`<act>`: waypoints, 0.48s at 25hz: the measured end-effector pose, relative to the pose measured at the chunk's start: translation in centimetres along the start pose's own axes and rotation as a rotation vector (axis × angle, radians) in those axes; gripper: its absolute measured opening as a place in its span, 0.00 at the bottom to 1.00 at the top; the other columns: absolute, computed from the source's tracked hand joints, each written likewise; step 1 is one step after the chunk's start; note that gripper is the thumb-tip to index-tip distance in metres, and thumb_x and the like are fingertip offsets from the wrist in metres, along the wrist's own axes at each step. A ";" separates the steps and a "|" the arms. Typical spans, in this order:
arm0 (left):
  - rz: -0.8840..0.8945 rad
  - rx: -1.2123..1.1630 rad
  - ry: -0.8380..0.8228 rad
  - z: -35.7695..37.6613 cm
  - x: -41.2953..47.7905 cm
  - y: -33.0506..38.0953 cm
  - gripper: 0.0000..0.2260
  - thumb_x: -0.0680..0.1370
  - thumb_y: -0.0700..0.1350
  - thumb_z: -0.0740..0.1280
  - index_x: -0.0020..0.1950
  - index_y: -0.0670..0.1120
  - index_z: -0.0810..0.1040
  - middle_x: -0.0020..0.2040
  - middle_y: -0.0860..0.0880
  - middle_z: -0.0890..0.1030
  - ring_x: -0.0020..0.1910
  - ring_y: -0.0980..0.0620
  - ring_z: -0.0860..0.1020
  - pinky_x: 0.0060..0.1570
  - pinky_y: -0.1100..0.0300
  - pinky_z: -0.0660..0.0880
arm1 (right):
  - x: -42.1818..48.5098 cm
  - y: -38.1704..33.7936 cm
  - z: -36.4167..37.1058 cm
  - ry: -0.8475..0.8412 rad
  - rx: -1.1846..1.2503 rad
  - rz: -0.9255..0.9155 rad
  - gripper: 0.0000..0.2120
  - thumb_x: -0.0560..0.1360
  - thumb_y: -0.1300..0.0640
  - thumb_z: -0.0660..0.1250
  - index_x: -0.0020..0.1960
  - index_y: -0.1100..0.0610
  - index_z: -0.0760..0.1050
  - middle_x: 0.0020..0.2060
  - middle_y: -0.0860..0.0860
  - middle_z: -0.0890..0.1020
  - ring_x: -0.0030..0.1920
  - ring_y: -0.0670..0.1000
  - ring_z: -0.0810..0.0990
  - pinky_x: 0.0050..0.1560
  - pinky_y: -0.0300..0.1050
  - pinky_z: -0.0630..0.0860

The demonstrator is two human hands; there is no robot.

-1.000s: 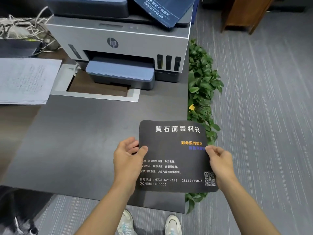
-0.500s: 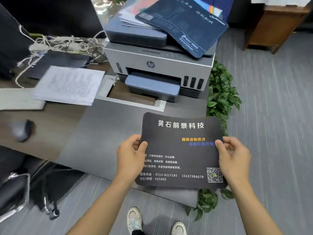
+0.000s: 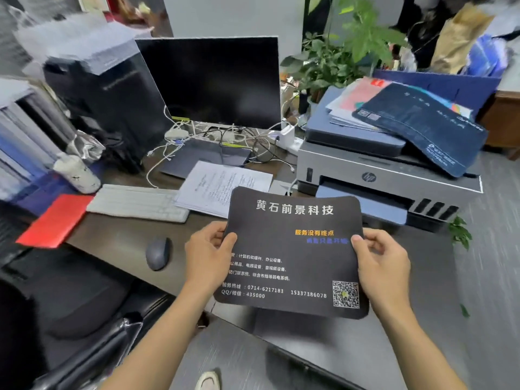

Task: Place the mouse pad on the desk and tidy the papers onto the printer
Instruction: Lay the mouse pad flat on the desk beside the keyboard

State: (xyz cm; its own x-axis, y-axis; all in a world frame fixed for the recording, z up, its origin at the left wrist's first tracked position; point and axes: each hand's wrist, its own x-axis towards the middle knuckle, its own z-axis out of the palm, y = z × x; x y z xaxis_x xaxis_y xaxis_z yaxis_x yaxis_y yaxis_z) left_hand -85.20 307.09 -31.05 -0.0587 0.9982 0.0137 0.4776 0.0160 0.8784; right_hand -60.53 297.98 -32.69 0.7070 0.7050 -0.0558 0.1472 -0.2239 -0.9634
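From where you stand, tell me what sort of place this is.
Most likely an office workstation. A dark monitor stands at the back of the desk with a white keyboard and grey mouse in front, and an HP printer piled with papers sits to the right.

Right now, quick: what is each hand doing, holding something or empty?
Left hand: closed on the left edge of the black mouse pad.
Right hand: closed on the same mouse pad's right edge.

Mouse pad (image 3: 292, 249) matt black; printer (image 3: 388, 175) smooth grey plastic.
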 end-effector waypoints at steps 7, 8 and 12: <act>0.032 0.054 -0.159 -8.5 11.2 -7.4 0.17 0.76 0.40 0.71 0.38 0.62 0.74 0.37 0.60 0.82 0.38 0.63 0.81 0.45 0.66 0.78 | -4.0 -1.0 15.0 0.151 -0.042 0.155 0.02 0.75 0.53 0.70 0.45 0.50 0.81 0.41 0.52 0.87 0.45 0.55 0.86 0.54 0.61 0.81; 0.029 0.076 -0.179 -9.1 12.4 -8.5 0.16 0.76 0.40 0.71 0.38 0.62 0.75 0.36 0.61 0.81 0.37 0.66 0.80 0.41 0.73 0.74 | -4.4 -0.6 16.5 0.176 -0.052 0.182 0.01 0.75 0.54 0.70 0.45 0.51 0.81 0.41 0.53 0.87 0.45 0.56 0.86 0.53 0.62 0.81; 0.017 0.166 -0.230 -9.2 16.2 -13.6 0.05 0.76 0.41 0.70 0.48 0.51 0.83 0.43 0.52 0.85 0.41 0.61 0.80 0.41 0.73 0.72 | -5.2 1.6 20.9 0.184 -0.011 0.256 0.04 0.77 0.60 0.68 0.44 0.54 0.80 0.39 0.56 0.87 0.43 0.58 0.86 0.49 0.58 0.82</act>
State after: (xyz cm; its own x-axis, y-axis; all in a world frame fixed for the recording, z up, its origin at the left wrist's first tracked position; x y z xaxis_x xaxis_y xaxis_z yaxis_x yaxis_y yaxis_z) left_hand -100.71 322.51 -38.39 0.1423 0.9850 -0.0978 0.6148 -0.0105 0.7886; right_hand -78.49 308.02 -39.39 0.8355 0.4912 -0.2464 -0.0444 -0.3865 -0.9212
